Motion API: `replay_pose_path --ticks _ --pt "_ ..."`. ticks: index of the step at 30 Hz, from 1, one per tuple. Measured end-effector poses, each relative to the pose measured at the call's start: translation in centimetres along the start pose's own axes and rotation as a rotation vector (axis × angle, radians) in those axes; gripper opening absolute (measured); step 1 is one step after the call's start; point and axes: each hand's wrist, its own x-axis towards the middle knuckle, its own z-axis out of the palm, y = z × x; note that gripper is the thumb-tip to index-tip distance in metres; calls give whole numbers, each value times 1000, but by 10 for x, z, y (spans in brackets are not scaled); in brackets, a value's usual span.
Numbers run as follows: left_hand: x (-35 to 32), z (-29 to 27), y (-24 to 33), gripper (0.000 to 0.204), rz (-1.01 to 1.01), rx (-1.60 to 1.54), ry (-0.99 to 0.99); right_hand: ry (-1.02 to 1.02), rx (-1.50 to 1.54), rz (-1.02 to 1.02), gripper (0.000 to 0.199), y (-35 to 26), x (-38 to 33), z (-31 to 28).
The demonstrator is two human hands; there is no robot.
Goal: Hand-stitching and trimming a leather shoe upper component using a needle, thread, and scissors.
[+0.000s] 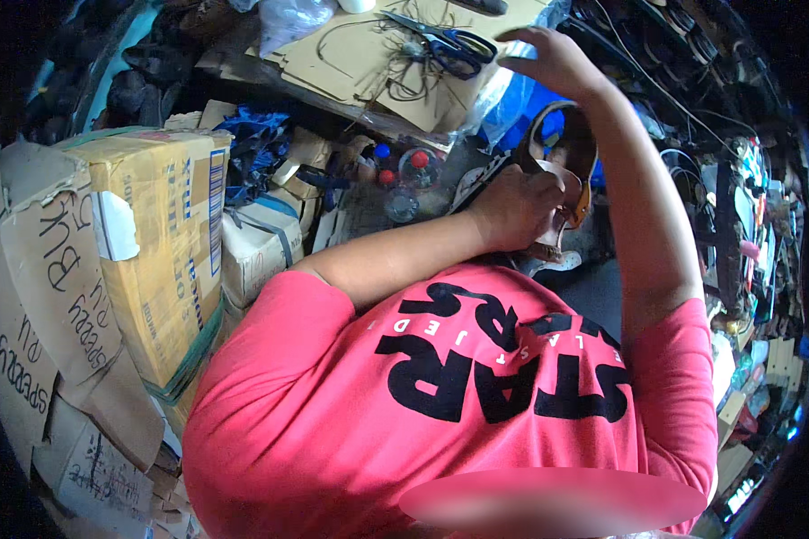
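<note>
My left hand is closed on a brown leather shoe, which rests close to my lap. The shoe's opening faces up, and my fingers cover part of its upper. My right arm is stretched forward past the shoe. My right hand has thumb and fingers apart, with nothing visible between them. Just left of its fingertips are the looped handles of dark-handled scissors. They lie on a tan board among loose dark strands of thread.
Taped cardboard boxes are stacked at my left, beside a smaller white box. Plastic bottles with red caps stand under the board's near edge. A blue container sits behind the shoe. Cluttered shelves line the right.
</note>
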Motion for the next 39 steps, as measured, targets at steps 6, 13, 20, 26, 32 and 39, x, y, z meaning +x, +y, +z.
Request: replay_pose_path --ticks 6,13,20,26,32,39 --pt "9 1 -2 17 14 -147 46 -467 337 114 38 63 -79 -3" --pt "30 -32 -2 6 -402 -1100 -90 -220 1 367 25 36 -195 -40" --pt "63 -60 15 9 -420 -1345 -59 -241 90 816 28 -51 -326 -69" --pt "85 -35 60 9 -556 -1540 -350 415 617 607 37 -64 -328 -49" --pt "97 -9 80 11 -604 -1501 -349 735 1452 424 34 -63 -292 -19" --pt "113 9 86 14 -502 -1282 -378 936 1472 348 18 -35 -290 -4"
